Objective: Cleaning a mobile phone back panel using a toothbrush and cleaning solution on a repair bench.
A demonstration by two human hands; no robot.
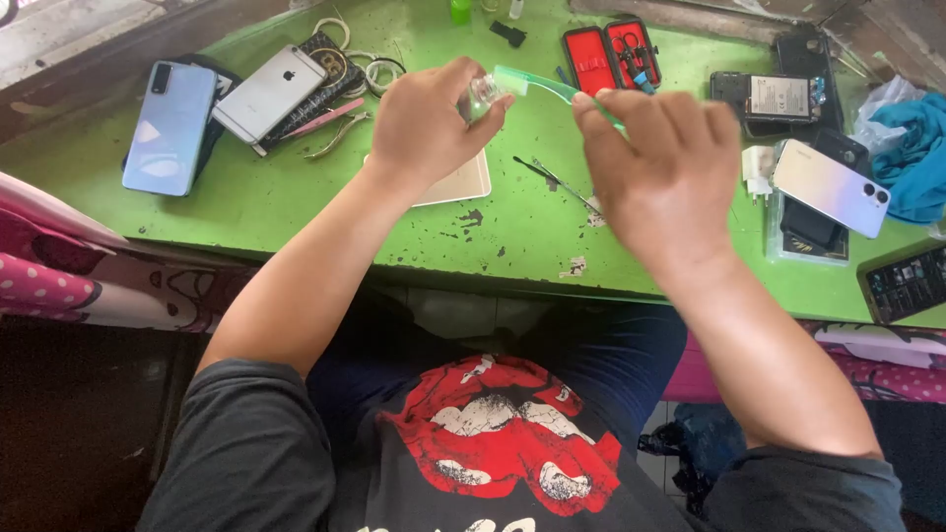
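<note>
Over the chipped green table [296,202] both hands are up, and there's plenty to count. Phones first: one pale blue phone [169,126] face down at far left, one silver phone [268,92] lying across a dark patterned case just beside it, one gold-edged phone [458,182] flat under the left wrist, and one shiny lilac phone [830,186] on the right resting on a dark one in a clear tray. One opened phone body [778,97] with its insides showing sits behind that, and one dark circuit board [907,283] lies at the right edge. One red-lined tool case [611,54] stands open at the back, one pair of pink-handled tweezers [323,118] near the silver phone, one thin metal pick [557,182] between the hands, one white charger plug [757,166], one blue cloth [912,153].

Now the hands: left hand [424,123] raised, fingers curled and pinching a small clear bottle [481,97]. Right hand [662,167], back to the camera, fingers bent down and closed on a green toothbrush [537,84], its head touching the bottle, both held above the table
</note>
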